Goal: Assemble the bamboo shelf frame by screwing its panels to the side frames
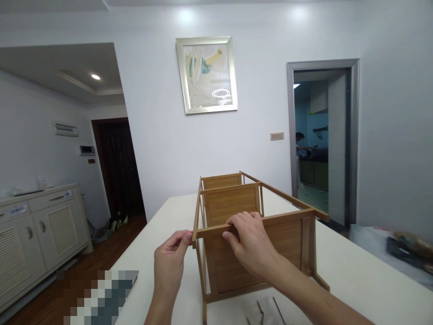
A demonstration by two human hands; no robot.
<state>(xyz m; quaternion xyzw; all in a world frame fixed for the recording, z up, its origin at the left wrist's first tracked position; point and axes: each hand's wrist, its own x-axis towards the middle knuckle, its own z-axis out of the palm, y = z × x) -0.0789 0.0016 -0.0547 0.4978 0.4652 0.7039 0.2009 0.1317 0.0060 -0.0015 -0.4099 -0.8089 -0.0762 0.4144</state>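
Observation:
A brown wooden shelf rack [233, 204] lies on its side on a white table [145, 253], its shelf panels standing upright one behind another. My right hand [252, 246] is closed over the top edge of the nearest panel, thumb on the near face and fingers over the far side. At the rack's near left corner, my left hand [169, 259] pinches thumb and forefinger together against the outer side of the rail. Whatever lies between those fingertips is hidden. Below the rack, a clear plastic bag [252, 309] and a dark bent metal rod [260, 311] rest on the table.
A white cabinet [50, 225] stands at the left beside a dark door [117, 167]. On the wall hangs a framed picture [208, 74]. Through the doorway [324, 135] on the right, a person [301, 141] is partly visible. Plastic-wrapped items [402, 248] sit at the right.

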